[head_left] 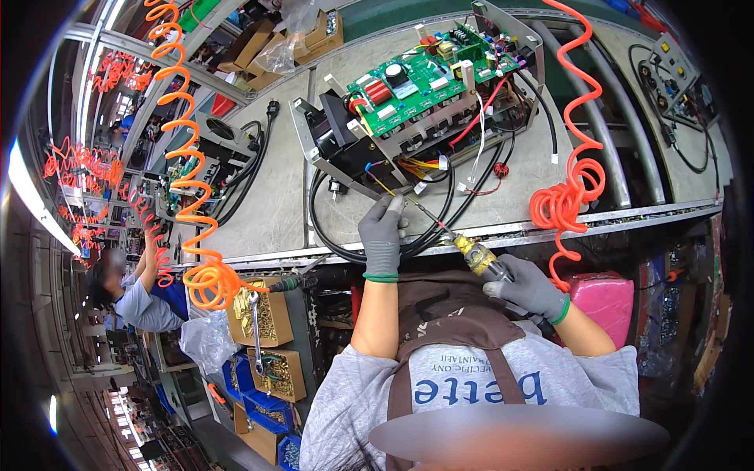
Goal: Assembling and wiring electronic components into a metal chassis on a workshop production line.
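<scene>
In the head view, the counter (279, 184) runs across the picture, its near edge passing just beyond the person's lap, and an open metal machine (424, 125) stands around its middle, set back from that near edge. A green circuit board (428, 85) lies along the machine's top, and loose wires spill from its near side. The gloved right hand (525, 287), at the near edge, is closed around the rear of a yellow-and-dark power screwdriver (477, 257), whose thin shaft points left and away over the counter. The gloved left hand (382, 228), over the near edge left of the screwdriver, has its fingers bent and drawn together beside the shaft's tip; whether they pinch anything small, I cannot tell. A black cable (328, 245) loops on the counter between the machine and the near edge, partly behind the left hand. An orange coiled hose (192, 224) hangs at the counter's left end, and a red coiled hose (567, 200) hangs right of the machine. Below the near edge, boxes of small metal parts (271, 320) sit to the left with a wrench (257, 334) in front of them, and a pink block (603, 302) sits to the right.
</scene>
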The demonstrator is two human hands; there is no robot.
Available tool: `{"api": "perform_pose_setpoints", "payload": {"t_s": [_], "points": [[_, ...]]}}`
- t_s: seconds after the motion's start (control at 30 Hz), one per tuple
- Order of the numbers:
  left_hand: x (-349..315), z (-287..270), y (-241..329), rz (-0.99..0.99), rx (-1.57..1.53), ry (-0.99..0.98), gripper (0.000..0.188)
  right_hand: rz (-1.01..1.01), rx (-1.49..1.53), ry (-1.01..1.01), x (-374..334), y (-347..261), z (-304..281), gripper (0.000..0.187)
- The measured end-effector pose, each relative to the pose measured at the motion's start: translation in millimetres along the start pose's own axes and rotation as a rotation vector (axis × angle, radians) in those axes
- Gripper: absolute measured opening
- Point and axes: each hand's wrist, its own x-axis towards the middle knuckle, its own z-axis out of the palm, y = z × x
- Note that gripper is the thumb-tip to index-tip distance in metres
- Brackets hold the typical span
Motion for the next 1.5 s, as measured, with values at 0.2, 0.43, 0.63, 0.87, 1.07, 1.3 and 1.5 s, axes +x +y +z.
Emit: {"api": "perform_pose_setpoints", "payload": {"t_s": [0.2,0.43,0.63,0.87,1.07,1.3,1.5], "points": [[4,2,1,-0.025,-0.064,0.000,0.043,0.019,0.044,0.004,-4,2,1,0.050],[9,1,-6,0.073,0.011,-0.045,0.038,-0.001,-0.018,0.019,1,-2,0,0.051],[9,9,-14,0.200,0.135,0.039,0.030,0.096,0.287,-0.079,7,-11,9,0.040],[25,27,-31,0.303,0.071,0.184,0.021,0.110,0.453,-0.088,23,-21,27,0.041],[26,31,-33,0.318,0.049,0.180,0.025,0.110,0.480,-0.069,26,-25,33,0.038],[20,31,-31,0.454,0.289,0.144,0.028,0.182,0.672,-0.110,32,-25,44,0.037],[42,34,-28,0.474,0.543,0.288,0.034,0.176,0.825,-0.136,34,-27,58,0.036]]}}
